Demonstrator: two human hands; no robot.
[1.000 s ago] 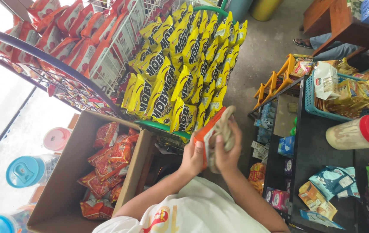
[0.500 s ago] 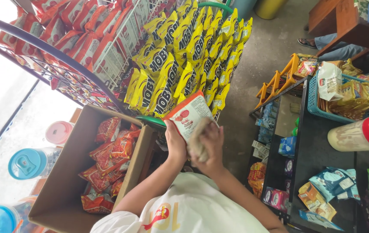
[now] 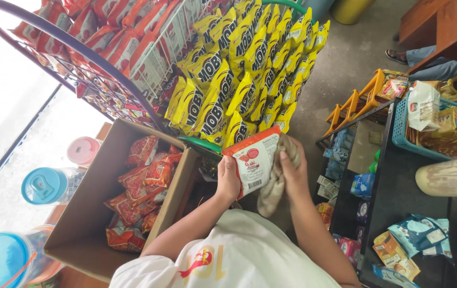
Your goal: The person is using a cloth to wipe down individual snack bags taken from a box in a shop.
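A red-and-white snack packet [image 3: 255,162] is gripped along its lower left edge by the left hand [image 3: 228,178], held upright just in front of the wire rack [image 3: 148,64] hung with yellow packets [image 3: 239,69]. A crumpled beige cloth [image 3: 277,176] is clutched by the right hand [image 3: 294,172] and pressed against the packet's right side. An open cardboard box [image 3: 87,213] of orange packets [image 3: 143,181] is seen below left, near blue-lidded jars [image 3: 44,185].

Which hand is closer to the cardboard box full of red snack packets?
Left. The left hand holds the white snack packet right beside the cardboard box; the right hand, gripping a cloth, is farther away.
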